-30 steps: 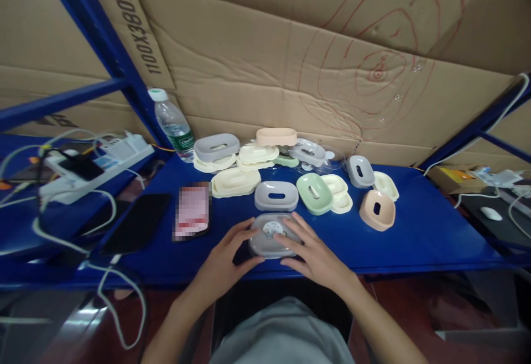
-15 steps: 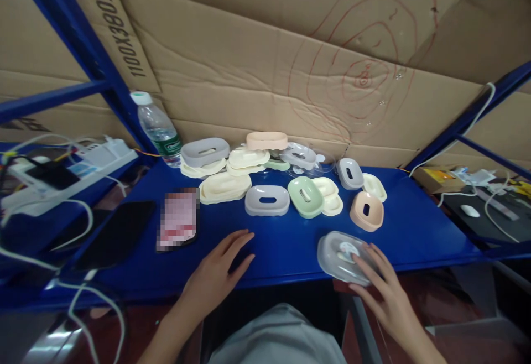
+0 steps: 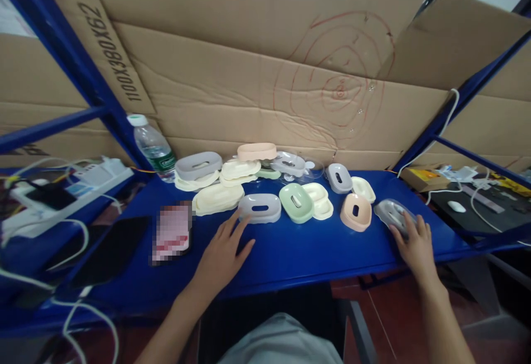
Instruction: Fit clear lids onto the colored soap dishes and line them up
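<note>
My right hand (image 3: 416, 245) grips a clear plastic soap dish lid (image 3: 390, 213) at the right of the blue table, thumb on the near side and fingers over the top. My left hand (image 3: 226, 250) is open, its fingertips at the front left edge of a grey soap dish (image 3: 260, 208); whether they touch it I cannot tell. To the right of that dish sit a green soap dish (image 3: 305, 212), cream trays (image 3: 318, 201) and a peach soap dish (image 3: 355, 212). Behind them stands another grey dish (image 3: 339, 178) beside a cream piece (image 3: 363, 189).
Cream trays (image 3: 218, 198) and more dishes are stacked along the cardboard wall (image 3: 207, 76). A water bottle (image 3: 151, 145) stands back left. A phone (image 3: 171, 234), a black flat pad (image 3: 112, 250) and white cables (image 3: 89, 311) lie left. Blue frame posts (image 3: 89, 79) flank the table.
My right hand has carried the clear lid from the front edge to the right, past the peach dish. My left hand has reached forward to the grey dish. The camera view has shifted.
</note>
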Demonstrator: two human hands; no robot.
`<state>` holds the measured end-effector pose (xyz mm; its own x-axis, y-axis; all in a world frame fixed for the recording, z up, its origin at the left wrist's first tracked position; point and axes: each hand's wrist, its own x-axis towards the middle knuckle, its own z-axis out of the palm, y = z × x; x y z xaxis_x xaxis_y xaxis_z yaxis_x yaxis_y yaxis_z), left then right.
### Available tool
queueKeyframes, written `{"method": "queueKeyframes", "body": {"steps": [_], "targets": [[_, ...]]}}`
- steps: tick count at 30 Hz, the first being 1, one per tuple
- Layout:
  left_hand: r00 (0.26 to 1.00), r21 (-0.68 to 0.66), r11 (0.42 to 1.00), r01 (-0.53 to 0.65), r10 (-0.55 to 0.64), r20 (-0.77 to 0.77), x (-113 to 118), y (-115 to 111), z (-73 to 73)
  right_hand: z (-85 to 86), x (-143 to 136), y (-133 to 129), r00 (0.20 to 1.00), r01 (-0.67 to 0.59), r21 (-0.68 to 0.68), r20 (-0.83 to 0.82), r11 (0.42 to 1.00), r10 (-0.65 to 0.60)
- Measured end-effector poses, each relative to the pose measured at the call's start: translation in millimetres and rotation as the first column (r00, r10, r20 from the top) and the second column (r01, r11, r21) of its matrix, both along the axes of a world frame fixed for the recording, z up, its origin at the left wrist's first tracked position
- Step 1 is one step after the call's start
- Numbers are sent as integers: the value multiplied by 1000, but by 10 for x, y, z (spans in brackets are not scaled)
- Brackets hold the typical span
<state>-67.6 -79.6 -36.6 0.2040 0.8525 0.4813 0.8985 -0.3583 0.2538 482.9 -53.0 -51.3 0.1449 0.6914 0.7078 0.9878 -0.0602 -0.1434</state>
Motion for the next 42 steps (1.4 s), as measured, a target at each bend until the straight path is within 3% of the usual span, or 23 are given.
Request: {"method": "queueKeyframes", "body": {"steps": [2,4,6,8,11,13,15,18,20,26,30,33,36,39,42], "targets": [[998,-7,1000,7,-7,-67,40,83,13,133,-304,137,1000,-15,48,-26,999,17],[996,8,1000,8,-8,-88,58,110,16,265,-767,167,983,-178,76,-33,981,181],[997,36,999,16,-13,-76,48,74,11,356,-1326,124,895,-445,5,-27,895,445],[998,58,998,33,-30,-54,10,-13,0,389,-1882,70,808,-585,-134,-7,800,589],[995,60,993,98,-98,-3,-76,-179,-21,355,-2495,67,754,-641,-248,-26,726,656],[990,52,990,130,-133,49,-125,-276,-37,311,-2695,109,743,-652,-275,-43,707,668],[989,64,991,114,-119,85,-150,-342,-52,282,-2758,150,703,-695,-281,-73,661,708],[994,109,993,39,-50,93,-144,-382,-67,288,-2716,185,589,-792,-295,-135,535,797],[995,129,991,20,-32,93,-129,-381,-70,302,-2645,215,567,-801,-315,-128,509,814],[991,112,989,97,-106,78,-124,-350,-79,228,-2333,487,788,-595,-321,-54,737,613],[978,66,981,181,-187,96,-156,-357,-102,246,-2287,578,813,-578,-272,-104,769,574],[965,56,981,185,-192,180,-192,-369,-120,323,-2410,388,784,-620,-101,-94,778,613],[939,57,992,110,-122,323,-222,-377,-127,363,-2584,-13,735,-678,3,-43,735,677],[897,37,999,36,-49,439,-233,-388,-115,343,-2745,-435,658,-753,-68,-62,655,750],[875,36,999,14,-29,484,-225,-397,-93,317,-2894,-666,573,-817,-145,-99,558,813]]}}
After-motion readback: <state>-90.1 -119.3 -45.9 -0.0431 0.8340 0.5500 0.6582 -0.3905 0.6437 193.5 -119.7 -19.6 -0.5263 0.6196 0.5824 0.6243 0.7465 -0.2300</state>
